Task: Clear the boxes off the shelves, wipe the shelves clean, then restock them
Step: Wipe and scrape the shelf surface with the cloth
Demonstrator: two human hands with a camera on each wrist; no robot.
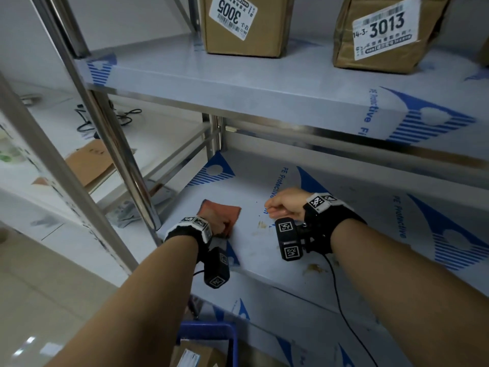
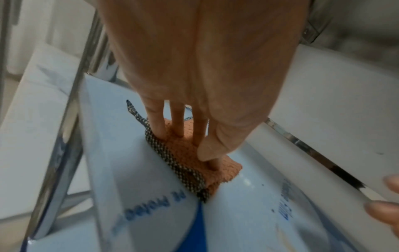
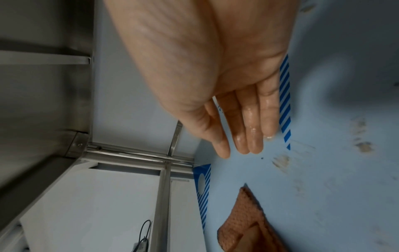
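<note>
An orange cloth with a checkered edge lies on the lower shelf near its front left corner. My left hand presses down on it with straight fingers, and the cloth is folded under them. My right hand hovers just right of the cloth, holding nothing, and its fingers are straight and look wet. Two cardboard boxes stand on the upper shelf: one labelled 3005 and one labelled 3013.
Brownish stains mark the lower shelf right of the cloth, with another stain near its front edge. A steel post stands at the shelf's left corner. A blue crate holding a box sits below. Cardboard and cables lie on the floor at the left.
</note>
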